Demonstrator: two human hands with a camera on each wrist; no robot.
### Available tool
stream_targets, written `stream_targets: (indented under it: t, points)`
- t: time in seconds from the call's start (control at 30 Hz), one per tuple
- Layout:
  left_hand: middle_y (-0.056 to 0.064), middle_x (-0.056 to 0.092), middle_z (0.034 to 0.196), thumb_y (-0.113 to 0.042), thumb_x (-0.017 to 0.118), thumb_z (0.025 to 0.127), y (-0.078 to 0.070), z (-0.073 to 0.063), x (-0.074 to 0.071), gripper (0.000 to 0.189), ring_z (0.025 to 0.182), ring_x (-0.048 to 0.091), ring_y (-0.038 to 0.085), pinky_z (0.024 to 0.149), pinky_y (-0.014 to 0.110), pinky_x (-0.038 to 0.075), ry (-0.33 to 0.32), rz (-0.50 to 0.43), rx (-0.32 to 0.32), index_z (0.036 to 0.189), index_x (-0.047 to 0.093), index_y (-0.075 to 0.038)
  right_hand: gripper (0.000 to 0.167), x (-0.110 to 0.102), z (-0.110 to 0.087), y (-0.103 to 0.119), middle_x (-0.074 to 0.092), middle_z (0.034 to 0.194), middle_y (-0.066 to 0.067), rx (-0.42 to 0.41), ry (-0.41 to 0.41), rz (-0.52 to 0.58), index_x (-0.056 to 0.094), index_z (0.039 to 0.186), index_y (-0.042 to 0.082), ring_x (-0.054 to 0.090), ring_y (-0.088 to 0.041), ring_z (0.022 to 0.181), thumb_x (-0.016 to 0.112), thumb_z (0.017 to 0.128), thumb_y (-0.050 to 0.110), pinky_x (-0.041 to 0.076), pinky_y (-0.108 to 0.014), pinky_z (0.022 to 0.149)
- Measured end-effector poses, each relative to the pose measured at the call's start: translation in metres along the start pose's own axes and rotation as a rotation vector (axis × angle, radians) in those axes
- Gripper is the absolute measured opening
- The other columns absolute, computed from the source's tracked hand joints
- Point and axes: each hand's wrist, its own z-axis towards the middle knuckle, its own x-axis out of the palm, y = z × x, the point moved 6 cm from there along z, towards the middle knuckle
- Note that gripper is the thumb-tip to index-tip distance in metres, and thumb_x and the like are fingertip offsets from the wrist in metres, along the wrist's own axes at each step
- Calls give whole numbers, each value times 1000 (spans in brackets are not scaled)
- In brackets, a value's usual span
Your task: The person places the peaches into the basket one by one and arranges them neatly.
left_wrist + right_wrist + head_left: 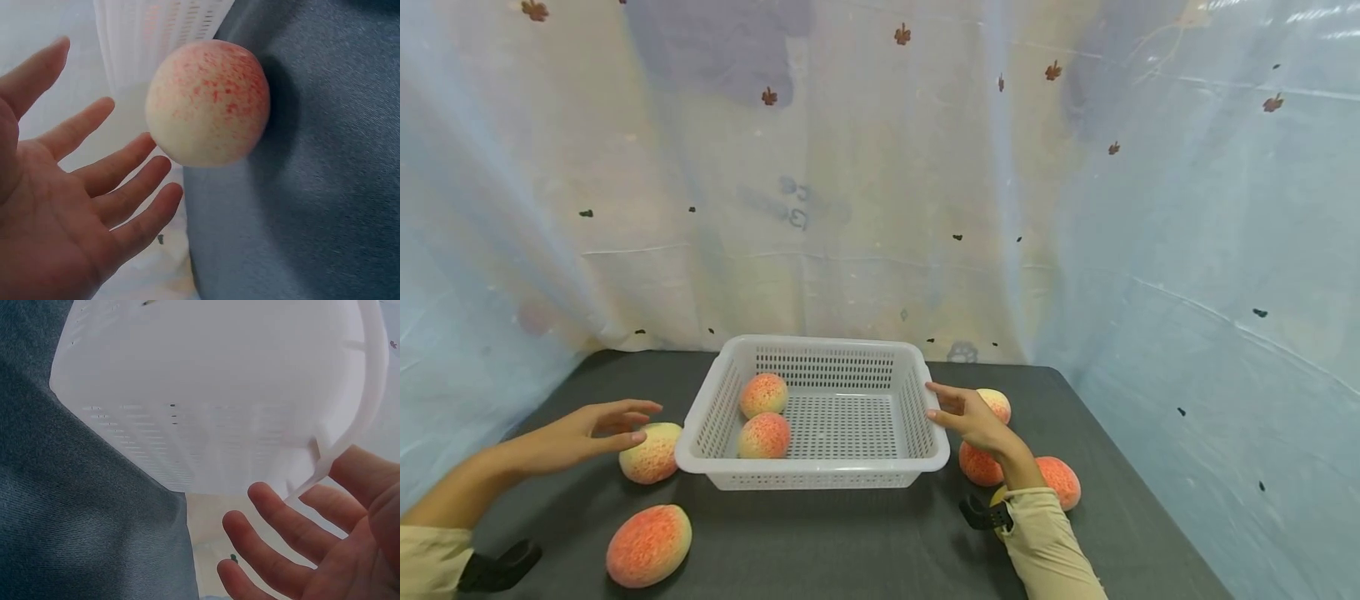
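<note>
A white plastic basket point(814, 475) with slotted sides sits on the dark table, two red-and-yellow peaches, an upper peach point(764, 395) and a lower peach point(765, 436), inside at its left. At the basket's right rim, my right hand point(973, 419) has its thumb and fingertips touching the edge, the fingers loosely extended. The right wrist view shows the basket's rim point(369, 394) beside the spread fingers. My left hand point(576, 437) is open and holds nothing; its fingers reach over a pale peach point(651, 454) left of the basket. That same peach point(209, 103) appears beyond the fingertips in the left wrist view.
Another peach point(649, 546) lies at the front left of the table. Several more are by my right forearm, including a red peach point(1060, 482) and a partly covered peach point(981, 465). A plastic curtain point(850, 208) hangs behind the table point(820, 550).
</note>
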Motion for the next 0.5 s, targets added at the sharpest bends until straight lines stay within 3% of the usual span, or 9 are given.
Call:
stream_targets:
  t: [0.13,0.37,0.5]
  points:
    - [36,42,151,-31,54,105,7,-3,1,62,132,46,58,87,63,52,29,-33,-39,156,33,-2,63,0,0,-1,50,145,-34,6,-5,-6,29,155,-9,59,-47,128,59,102,9,51,-55,103]
    - [41,32,154,-26,60,102,16,-1,7,67,131,43,63,89,66,50,49,-66,10,157,30,-1,64,0,1,-3,51,145,-34,16,-14,0,29,155,-9,60,-45,127,60,102,10,52,-53,102]
    - [45,25,154,-24,63,101,21,2,13,74,129,40,68,86,66,51,70,-88,-5,157,24,3,64,-1,0,-2,52,144,-33,25,-23,-3,31,155,-8,59,-46,127,61,101,11,51,-54,103]
